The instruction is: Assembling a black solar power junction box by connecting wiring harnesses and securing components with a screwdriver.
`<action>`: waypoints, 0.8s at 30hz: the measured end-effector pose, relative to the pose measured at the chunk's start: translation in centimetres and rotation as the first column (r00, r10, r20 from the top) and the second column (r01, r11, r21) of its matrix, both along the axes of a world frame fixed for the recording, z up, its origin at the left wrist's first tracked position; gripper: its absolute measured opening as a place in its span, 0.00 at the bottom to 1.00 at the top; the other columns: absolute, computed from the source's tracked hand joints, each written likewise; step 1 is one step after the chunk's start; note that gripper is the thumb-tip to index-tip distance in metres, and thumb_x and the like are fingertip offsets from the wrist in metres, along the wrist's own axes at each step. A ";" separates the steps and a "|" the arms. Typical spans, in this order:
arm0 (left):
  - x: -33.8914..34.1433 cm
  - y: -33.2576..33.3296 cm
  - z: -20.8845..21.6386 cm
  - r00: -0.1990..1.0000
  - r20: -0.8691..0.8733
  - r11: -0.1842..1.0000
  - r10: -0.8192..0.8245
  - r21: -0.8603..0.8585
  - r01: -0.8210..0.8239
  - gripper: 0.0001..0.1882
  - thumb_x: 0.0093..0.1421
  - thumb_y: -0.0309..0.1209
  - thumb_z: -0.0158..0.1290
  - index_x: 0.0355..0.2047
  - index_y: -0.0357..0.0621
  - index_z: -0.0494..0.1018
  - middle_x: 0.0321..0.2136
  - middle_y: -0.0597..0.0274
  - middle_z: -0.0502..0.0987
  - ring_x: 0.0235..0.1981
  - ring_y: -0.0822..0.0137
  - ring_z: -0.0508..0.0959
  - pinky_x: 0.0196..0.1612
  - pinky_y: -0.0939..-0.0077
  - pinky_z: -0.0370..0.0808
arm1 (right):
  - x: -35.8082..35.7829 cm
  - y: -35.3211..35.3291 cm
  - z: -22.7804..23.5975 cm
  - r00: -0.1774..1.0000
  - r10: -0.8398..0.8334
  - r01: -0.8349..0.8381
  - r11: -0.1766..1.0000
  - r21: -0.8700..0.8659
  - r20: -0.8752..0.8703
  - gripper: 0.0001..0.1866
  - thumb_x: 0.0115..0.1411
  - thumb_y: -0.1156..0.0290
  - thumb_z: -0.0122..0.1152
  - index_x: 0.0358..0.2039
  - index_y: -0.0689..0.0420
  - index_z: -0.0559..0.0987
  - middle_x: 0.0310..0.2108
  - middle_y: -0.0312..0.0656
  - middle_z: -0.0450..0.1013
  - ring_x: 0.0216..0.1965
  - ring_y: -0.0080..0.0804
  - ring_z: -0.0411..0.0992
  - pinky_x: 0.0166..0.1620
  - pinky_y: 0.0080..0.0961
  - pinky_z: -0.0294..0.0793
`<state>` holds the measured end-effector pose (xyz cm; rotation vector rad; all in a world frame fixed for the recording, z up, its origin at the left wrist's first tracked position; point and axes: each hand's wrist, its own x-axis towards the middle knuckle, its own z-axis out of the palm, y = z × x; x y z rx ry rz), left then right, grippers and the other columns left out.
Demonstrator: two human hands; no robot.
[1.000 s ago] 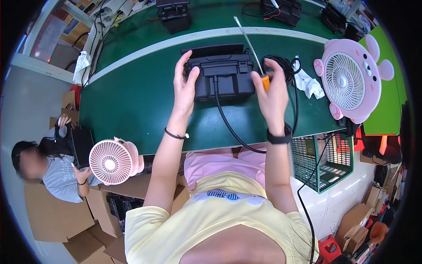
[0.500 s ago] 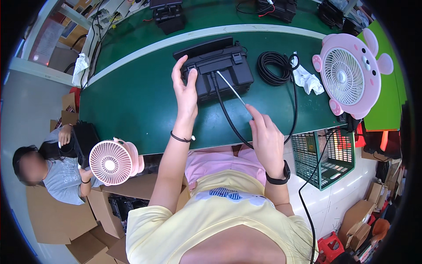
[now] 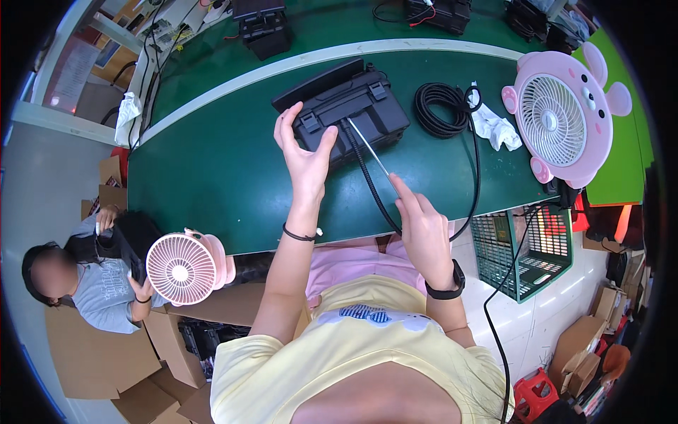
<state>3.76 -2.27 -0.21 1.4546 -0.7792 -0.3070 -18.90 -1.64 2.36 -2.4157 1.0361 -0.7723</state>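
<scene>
A black plastic case (image 3: pixel 381 113) with latches sits tilted on the green bench, a flat black panel along its far edge. My left hand (image 3: pixel 305 152) grips its left front corner, the thumb on the near face and the fingers by the left latch. In my right hand (image 3: pixel 424 230) is a screwdriver (image 3: pixel 372 150) with a long silver shaft; the palm hides its handle. The shaft's tip meets the case's near face, beside the spot where a black corrugated cable (image 3: pixel 369 180) enters. That cable runs under my right hand and up to a coil (image 3: pixel 438 109) on the right.
White crumpled paper (image 3: pixel 496 131) and a pink animal-shaped fan (image 3: pixel 554 120) are at the right. A smaller pink fan (image 3: pixel 185 268) stands off the bench's left front edge, near a seated person (image 3: pixel 106 290). A green crate (image 3: pixel 515 258) is below right, cardboard boxes (image 3: pixel 99 353) below left.
The case has turned slightly, its left end coming nearer. My left hand has shifted right and nearer along with it; my right hand has lowered a little, the tip staying by the cable.
</scene>
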 end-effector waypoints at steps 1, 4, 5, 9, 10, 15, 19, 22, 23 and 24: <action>-0.1 0.0 0.0 0.998 0.063 0.999 0.029 0.022 -0.030 0.34 0.54 0.22 0.65 0.61 0.45 0.66 0.62 0.56 0.59 0.61 0.61 0.65 0.64 0.69 0.66 | -0.1 -0.1 -0.2 0.998 0.027 -0.028 0.999 0.021 0.053 0.24 0.65 0.77 0.56 0.62 0.54 0.71 0.31 0.47 0.76 0.20 0.38 0.75 0.25 0.31 0.76; 0.0 0.1 -0.2 0.999 0.044 1.000 0.019 -0.001 -0.019 0.34 0.52 0.22 0.66 0.59 0.46 0.67 0.62 0.56 0.58 0.63 0.60 0.63 0.65 0.67 0.62 | -0.3 -0.4 -0.5 0.968 0.041 -0.164 0.852 0.497 0.249 0.23 0.68 0.77 0.51 0.64 0.55 0.69 0.29 0.44 0.75 0.18 0.29 0.71 0.24 0.24 0.73; 0.0 0.2 -0.2 0.999 0.040 1.000 0.017 -0.001 -0.016 0.34 0.52 0.22 0.66 0.59 0.46 0.67 0.62 0.56 0.58 0.63 0.60 0.63 0.65 0.67 0.62 | -0.5 -0.7 -0.4 0.934 -0.026 -0.245 0.678 0.693 0.355 0.23 0.70 0.75 0.47 0.65 0.55 0.68 0.29 0.41 0.74 0.18 0.24 0.68 0.24 0.21 0.71; -0.2 0.3 -0.1 0.993 0.112 0.999 0.035 0.005 -0.036 0.33 0.51 0.23 0.66 0.57 0.48 0.68 0.62 0.54 0.57 0.66 0.56 0.59 0.69 0.62 0.55 | -1.2 -1.6 -0.6 0.809 -0.259 -0.485 0.212 0.848 0.527 0.23 0.75 0.69 0.41 0.68 0.55 0.65 0.30 0.33 0.71 0.19 0.15 0.63 0.23 0.14 0.66; -0.2 0.4 -0.1 0.995 0.097 0.999 0.030 -0.014 -0.029 0.32 0.49 0.24 0.67 0.55 0.50 0.68 0.63 0.52 0.56 0.67 0.54 0.57 0.70 0.59 0.52 | -1.3 -1.6 -0.6 0.776 -0.326 -0.538 0.107 0.836 0.540 0.23 0.75 0.69 0.41 0.68 0.55 0.65 0.31 0.32 0.71 0.19 0.15 0.63 0.23 0.14 0.65; -0.3 0.2 -0.7 0.994 0.092 0.997 0.064 -0.039 -0.060 0.32 0.50 0.24 0.66 0.56 0.50 0.67 0.63 0.51 0.56 0.67 0.53 0.57 0.70 0.58 0.52 | -1.2 -0.3 0.3 0.952 -0.007 -0.242 0.597 0.765 0.307 0.23 0.72 0.72 0.48 0.67 0.53 0.66 0.28 0.39 0.72 0.20 0.24 0.69 0.24 0.24 0.70; -0.4 0.1 -0.7 0.994 0.076 0.996 0.082 -0.035 -0.080 0.32 0.52 0.23 0.65 0.56 0.49 0.67 0.63 0.51 0.55 0.66 0.53 0.57 0.70 0.59 0.52 | -0.4 0.8 1.4 0.978 0.133 -0.176 0.941 0.290 0.162 0.27 0.64 0.79 0.56 0.64 0.54 0.69 0.30 0.55 0.74 0.23 0.57 0.73 0.27 0.44 0.74; -0.8 0.0 -0.6 0.989 0.102 0.994 0.109 -0.034 -0.106 0.31 0.53 0.23 0.65 0.56 0.48 0.66 0.63 0.50 0.54 0.66 0.53 0.56 0.69 0.60 0.52 | 0.3 1.2 1.3 0.992 0.115 -0.122 0.977 0.175 0.046 0.27 0.64 0.77 0.56 0.64 0.54 0.68 0.28 0.52 0.72 0.22 0.52 0.74 0.25 0.41 0.75; -0.9 0.1 -0.6 0.989 0.104 0.994 0.106 -0.032 -0.104 0.31 0.53 0.23 0.65 0.56 0.48 0.66 0.63 0.50 0.54 0.66 0.53 0.56 0.69 0.60 0.52 | 0.4 1.3 1.3 0.995 0.096 -0.091 0.986 0.136 -0.028 0.27 0.64 0.76 0.56 0.64 0.55 0.68 0.28 0.51 0.72 0.22 0.51 0.75 0.24 0.39 0.76; -1.2 0.1 -0.5 0.983 0.131 0.992 0.126 -0.026 -0.123 0.31 0.53 0.22 0.64 0.56 0.48 0.66 0.63 0.50 0.54 0.66 0.52 0.56 0.69 0.60 0.52 | 0.6 1.5 1.3 0.992 0.072 -0.063 0.994 0.095 -0.102 0.27 0.65 0.76 0.56 0.64 0.55 0.68 0.29 0.50 0.71 0.21 0.49 0.75 0.24 0.38 0.77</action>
